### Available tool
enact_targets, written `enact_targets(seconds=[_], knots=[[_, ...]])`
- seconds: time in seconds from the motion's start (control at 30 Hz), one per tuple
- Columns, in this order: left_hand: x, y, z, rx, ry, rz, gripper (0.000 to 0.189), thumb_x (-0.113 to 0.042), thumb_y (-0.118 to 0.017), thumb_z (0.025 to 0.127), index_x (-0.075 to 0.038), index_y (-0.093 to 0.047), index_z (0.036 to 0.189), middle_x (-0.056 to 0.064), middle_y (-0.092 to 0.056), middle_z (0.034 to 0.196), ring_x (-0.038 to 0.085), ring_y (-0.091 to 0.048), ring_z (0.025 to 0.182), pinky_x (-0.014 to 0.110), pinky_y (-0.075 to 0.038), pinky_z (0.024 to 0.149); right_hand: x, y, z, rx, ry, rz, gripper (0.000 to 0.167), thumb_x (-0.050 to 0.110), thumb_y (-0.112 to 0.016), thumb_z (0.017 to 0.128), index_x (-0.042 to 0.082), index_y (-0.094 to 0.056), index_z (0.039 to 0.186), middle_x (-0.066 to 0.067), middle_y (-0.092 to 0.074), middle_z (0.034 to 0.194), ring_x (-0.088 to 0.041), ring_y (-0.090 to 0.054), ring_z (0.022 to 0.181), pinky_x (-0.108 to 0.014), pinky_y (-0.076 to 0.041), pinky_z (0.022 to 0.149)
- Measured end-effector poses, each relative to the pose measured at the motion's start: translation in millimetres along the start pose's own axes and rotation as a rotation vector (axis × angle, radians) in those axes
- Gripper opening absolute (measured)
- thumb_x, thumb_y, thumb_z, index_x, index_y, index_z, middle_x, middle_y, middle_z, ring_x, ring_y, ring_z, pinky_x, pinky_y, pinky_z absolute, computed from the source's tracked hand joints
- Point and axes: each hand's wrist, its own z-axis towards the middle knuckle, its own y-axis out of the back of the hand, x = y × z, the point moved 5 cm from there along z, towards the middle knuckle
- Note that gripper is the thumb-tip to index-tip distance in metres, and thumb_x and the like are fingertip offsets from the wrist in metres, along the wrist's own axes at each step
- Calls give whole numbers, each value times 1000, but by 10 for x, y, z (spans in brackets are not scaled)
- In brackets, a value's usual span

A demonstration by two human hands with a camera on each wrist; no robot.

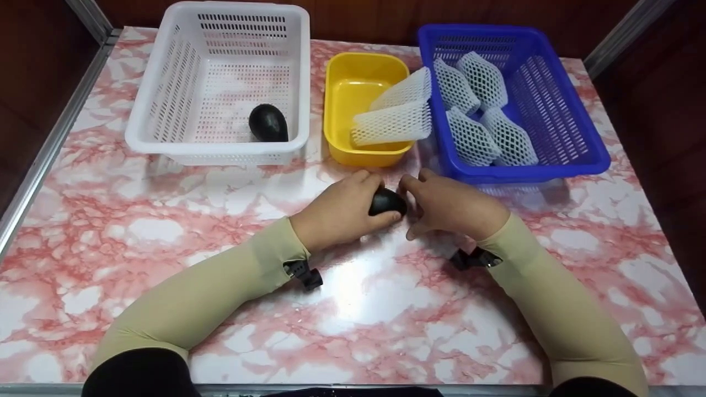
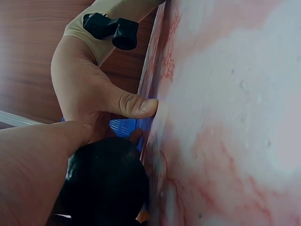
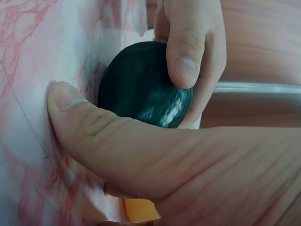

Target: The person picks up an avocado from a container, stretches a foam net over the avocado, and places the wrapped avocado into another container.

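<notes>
A smooth, dark green, egg-shaped avocado (image 1: 387, 202) is gripped by my left hand (image 1: 342, 212), just above or on the table in front of the yellow tub. In the right wrist view the left thumb lies over the avocado's (image 3: 136, 84) glossy side. My right hand (image 1: 455, 204) is close by on the right, loosely bent and holding nothing. Its thumb (image 2: 136, 104) points down at the tabletop in the left wrist view. A second dark avocado (image 1: 268, 122) lies in the white basket (image 1: 218, 148).
Behind my hands stands the yellow tub (image 1: 337, 149), with white foam net sleeves (image 1: 394, 122) leaning out over its right rim. The blue basket (image 1: 529, 172) at the right holds several netted pieces (image 1: 482, 80). All stand on a red-and-white marbled table (image 1: 353, 331).
</notes>
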Motion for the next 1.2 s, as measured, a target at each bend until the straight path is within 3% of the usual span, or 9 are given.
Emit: enact_targets(seconds=[0.83,1.2], knots=[[5,45,-8,10,8,14,65,-65,-67,101,-12,-60,137,7,-63,127,23,-66,105,42,-58,97,3,2,3,-12,10,-21,74,38,-101,78,14,-59,134,-13,-63,108,-25,-68,84,-42,-59,77],[-10,211,-25,-30,-13,25,71,-65,-69,100,-13,-57,146,8,-62,135,23,-64,111,45,-58,100,6,11,3,0,2,-33,73,39,-100,79,15,-59,134,-13,-63,110,-25,-68,85,-42,-60,76]])
